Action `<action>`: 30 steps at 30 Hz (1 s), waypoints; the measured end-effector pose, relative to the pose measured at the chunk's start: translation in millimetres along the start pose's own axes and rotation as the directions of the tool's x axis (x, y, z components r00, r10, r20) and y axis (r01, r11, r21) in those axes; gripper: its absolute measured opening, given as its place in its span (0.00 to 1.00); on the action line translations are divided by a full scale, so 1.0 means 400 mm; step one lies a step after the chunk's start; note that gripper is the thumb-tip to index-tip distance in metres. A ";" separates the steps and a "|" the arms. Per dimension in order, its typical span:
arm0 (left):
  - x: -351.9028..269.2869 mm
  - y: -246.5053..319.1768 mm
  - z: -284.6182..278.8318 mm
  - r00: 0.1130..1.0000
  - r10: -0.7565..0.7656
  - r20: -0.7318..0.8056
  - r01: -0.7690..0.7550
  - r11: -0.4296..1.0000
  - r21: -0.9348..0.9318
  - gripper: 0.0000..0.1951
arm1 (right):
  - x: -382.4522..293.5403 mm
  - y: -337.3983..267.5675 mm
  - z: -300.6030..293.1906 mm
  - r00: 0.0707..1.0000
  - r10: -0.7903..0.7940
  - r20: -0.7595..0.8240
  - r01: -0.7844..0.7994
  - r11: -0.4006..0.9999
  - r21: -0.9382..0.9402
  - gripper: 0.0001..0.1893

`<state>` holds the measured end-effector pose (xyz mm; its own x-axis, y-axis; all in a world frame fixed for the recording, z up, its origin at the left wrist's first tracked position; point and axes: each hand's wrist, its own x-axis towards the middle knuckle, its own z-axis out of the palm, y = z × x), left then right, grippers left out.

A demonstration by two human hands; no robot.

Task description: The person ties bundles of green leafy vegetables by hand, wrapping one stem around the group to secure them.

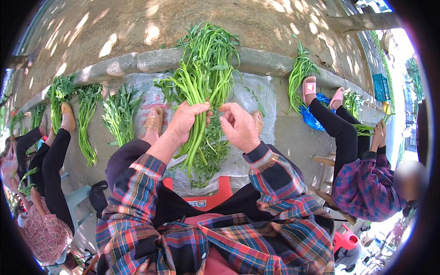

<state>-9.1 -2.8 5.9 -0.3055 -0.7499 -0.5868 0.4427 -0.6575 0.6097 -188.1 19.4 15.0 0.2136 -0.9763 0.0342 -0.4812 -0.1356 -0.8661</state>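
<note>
My left hand (190, 118) is closed around a bunch of long green leafy-vegetable stems (195, 87), their cut ends hanging below my fist. To its right, my right hand (237, 125) is raised with bent fingers; thumb and forefinger are near each other, and I cannot tell whether a thin piece is between them. Beyond both hands, a larger heap of the same greens (215, 51) lies across a stone kerb and a plastic sheet (256, 96). Loose leaves and trimmings (209, 158) lie on the sheet below my hands, between my feet.
More bundles of greens lie on the left (120, 115) and right (300, 77). The stone kerb (261, 62) crosses ahead. A red plastic stool (209, 199) is beneath me. A co-worker (367, 185) sits at right holding stems; other people (48, 227) sit at left. A blue bag (311, 117) lies by the co-worker's feet.
</note>
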 end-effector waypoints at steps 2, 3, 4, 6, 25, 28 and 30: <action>-0.002 -0.003 0.008 1.000 0.001 -0.011 -0.001 1.000 0.011 0.11 | -0.002 -0.006 0.006 0.999 -0.028 0.017 0.029 0.998 -0.062 0.11; 0.002 -0.009 0.009 1.000 0.012 0.010 -0.012 1.000 0.028 0.11 | -0.002 -0.008 0.007 0.999 -0.046 0.010 0.047 0.995 -0.084 0.11; 0.008 -0.018 0.007 0.999 0.023 0.031 -0.024 0.999 0.044 0.11 | -0.002 -0.010 0.007 0.998 -0.064 0.003 0.064 0.992 -0.107 0.11; 0.009 -0.030 0.014 0.998 0.034 0.048 -0.037 0.997 0.068 0.11 | -0.002 -0.011 0.009 0.996 -0.084 0.003 0.084 0.986 -0.147 0.10; 0.005 -0.036 -0.003 0.983 -0.077 0.166 0.100 0.987 -0.129 0.14 | 0.002 -0.002 -0.003 0.996 0.037 -0.086 -0.033 0.999 0.038 0.05; 0.006 -0.034 -0.006 0.981 -0.084 0.172 0.120 0.970 -0.210 0.15 | 0.003 -0.004 0.001 0.994 0.013 -0.108 -0.010 1.000 0.026 0.05; 0.000 -0.032 -0.005 0.983 -0.077 0.166 0.118 0.958 -0.260 0.15 | 0.002 -0.001 0.006 0.992 0.002 -0.129 0.004 0.999 0.039 0.05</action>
<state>-13.2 5.6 -3.1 -0.4743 -0.6991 -0.5350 0.6069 -0.6999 0.3766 -185.8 19.1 14.3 0.1014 -0.9901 0.0969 -0.4466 -0.1323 -0.8849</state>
